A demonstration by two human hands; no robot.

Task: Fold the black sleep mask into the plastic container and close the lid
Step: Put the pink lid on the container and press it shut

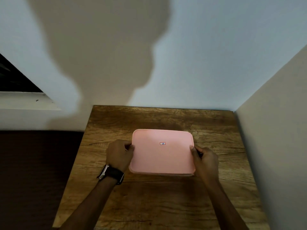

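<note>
A pink rectangular lid (162, 156) with a small red-and-blue sticker covers the plastic container in the middle of the wooden table (166, 205). Only a thin strip of the container's front wall shows under the lid's near edge. My left hand (118, 154) grips the lid's left edge, thumb on top. My right hand (205, 157) grips the right edge the same way. The black sleep mask is not visible; the lid hides the inside of the container.
White walls stand close behind the table and along its right side. A dark surface (33, 171) lies left of the table, below a white window ledge (25, 100). A black watch (113, 174) sits on my left wrist.
</note>
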